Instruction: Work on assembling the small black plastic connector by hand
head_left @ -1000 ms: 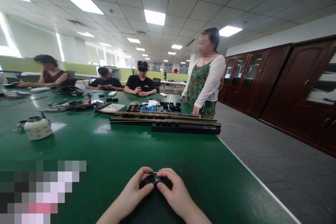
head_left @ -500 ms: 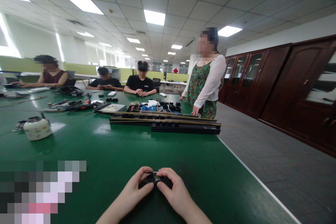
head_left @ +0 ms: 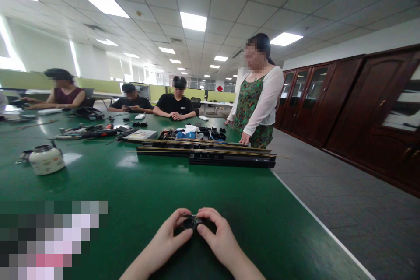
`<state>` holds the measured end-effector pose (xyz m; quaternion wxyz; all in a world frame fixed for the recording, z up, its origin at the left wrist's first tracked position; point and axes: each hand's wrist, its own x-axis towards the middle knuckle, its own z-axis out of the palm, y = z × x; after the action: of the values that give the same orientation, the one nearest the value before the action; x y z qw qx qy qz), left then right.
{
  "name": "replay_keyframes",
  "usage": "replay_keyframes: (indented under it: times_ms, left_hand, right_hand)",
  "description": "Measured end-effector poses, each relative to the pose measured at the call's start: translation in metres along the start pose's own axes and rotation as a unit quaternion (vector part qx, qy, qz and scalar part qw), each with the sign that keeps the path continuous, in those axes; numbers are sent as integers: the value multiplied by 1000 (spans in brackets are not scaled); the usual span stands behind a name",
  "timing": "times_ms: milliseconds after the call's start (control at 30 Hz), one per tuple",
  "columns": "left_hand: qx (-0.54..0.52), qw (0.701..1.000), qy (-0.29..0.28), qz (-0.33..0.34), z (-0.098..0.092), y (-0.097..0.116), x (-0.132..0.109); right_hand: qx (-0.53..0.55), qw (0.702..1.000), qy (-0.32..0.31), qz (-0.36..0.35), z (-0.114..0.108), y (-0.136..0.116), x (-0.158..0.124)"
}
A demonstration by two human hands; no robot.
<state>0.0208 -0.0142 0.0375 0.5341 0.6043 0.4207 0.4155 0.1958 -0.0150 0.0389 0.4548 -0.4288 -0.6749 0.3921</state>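
A small black plastic part [head_left: 189,222] is held between my two hands, low over the near side of the green table [head_left: 138,201]. My left hand [head_left: 175,229] grips its left end, thumb in front and fingers behind. On the right end, my right hand [head_left: 213,229] closes in the same way, thumb toward me. The part has a hollow on top and a thin edge along its far side. My fingers cover both of its ends, so its full shape is hidden.
Long black rails [head_left: 232,161] with thin brass-coloured rods lie across the table ahead. Behind them sit a blue item [head_left: 186,135] and small black parts. A white jar [head_left: 47,160] stands left; tools [head_left: 98,131] lie beyond. A person [head_left: 256,96] stands far right; others sit behind the table.
My hands stay in place on the black part, my right fingers shifting very slightly. The standing person's head has tilted down and leaned a little left.
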Motion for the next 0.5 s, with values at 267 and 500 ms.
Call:
replay_keyframes:
  times_ms: [267, 500]
  left_hand:
    - [8, 1000, -5, 6, -2, -6, 0]
    - [7, 1000, -11, 14, -4, -10, 1]
  right_hand:
    - [77, 995, 27, 54, 0, 11, 5]
    - [189, 975, 79, 91, -1, 13, 8]
